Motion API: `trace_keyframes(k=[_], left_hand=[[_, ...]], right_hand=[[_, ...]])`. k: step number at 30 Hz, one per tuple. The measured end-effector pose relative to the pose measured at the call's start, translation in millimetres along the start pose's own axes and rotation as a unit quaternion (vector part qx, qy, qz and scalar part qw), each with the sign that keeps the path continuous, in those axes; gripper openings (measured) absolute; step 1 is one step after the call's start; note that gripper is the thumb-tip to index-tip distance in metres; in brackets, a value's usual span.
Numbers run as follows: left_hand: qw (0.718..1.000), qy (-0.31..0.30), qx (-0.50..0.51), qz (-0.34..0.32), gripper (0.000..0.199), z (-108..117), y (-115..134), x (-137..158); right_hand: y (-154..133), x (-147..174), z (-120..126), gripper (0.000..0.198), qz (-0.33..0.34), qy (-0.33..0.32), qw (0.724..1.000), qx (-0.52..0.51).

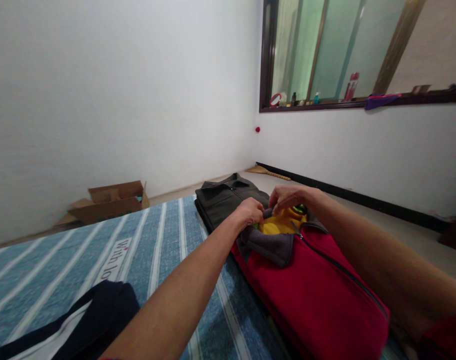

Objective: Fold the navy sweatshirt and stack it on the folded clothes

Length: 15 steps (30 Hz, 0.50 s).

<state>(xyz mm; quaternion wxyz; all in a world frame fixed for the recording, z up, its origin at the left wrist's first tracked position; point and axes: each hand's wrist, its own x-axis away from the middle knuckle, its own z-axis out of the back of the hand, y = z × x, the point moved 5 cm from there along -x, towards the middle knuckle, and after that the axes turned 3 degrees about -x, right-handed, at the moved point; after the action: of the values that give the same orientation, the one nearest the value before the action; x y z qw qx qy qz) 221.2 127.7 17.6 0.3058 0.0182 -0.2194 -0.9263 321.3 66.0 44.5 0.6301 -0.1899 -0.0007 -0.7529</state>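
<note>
My left hand (250,211) is closed, pinching the grey collar (269,244) of the red jacket (318,295), and my right hand (290,196) is curled shut on the same collar just beside it, over the yellow lining (282,223). The jacket lies right under both hands on the striped blue mattress (156,250), with a folded dark green shirt (228,197) just beyond my fingers. A navy garment (100,310) sits near my left forearm, and a cardboard box (111,200) lies well off to the left by the wall.

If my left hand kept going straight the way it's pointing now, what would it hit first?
Probably the folded dark olive-grey collared shirt, lying just beyond the left hand, which pinches the grey collar of the red zip-up fleece jacket. Depth is hard to judge from this one view.
</note>
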Motion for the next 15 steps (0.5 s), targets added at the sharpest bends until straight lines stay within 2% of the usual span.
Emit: trace_keyframes(k=[4, 7, 11, 15], left_hand=[[1.0, -0.006, 0.005, -0.011, 0.025, 1.2, 4.0, 3.7], [1.0, -0.016, -0.009, -0.022, 0.01, 2.6, 7.4, 3.9], [1.0, -0.009, -0.026, -0.007, 0.011, 2.8, 7.9, -3.7], [1.0, -0.002, -0.016, 0.001, 0.002, -0.3, 5.8, -11.8]], right_hand=[[7.8, -1.7, 3.7, 0.026, -0.02, 0.015, 1.0, 0.013], [6.1, -6.8, -1.0, 0.027, -0.027, 0.039, 0.998, 0.029], [2.2, -8.7, -8.6, 0.028, -0.028, 0.071, 0.997, 0.034], [12.1, -0.9, -4.7, 0.031, -0.028, 0.073, 0.997, 0.014]])
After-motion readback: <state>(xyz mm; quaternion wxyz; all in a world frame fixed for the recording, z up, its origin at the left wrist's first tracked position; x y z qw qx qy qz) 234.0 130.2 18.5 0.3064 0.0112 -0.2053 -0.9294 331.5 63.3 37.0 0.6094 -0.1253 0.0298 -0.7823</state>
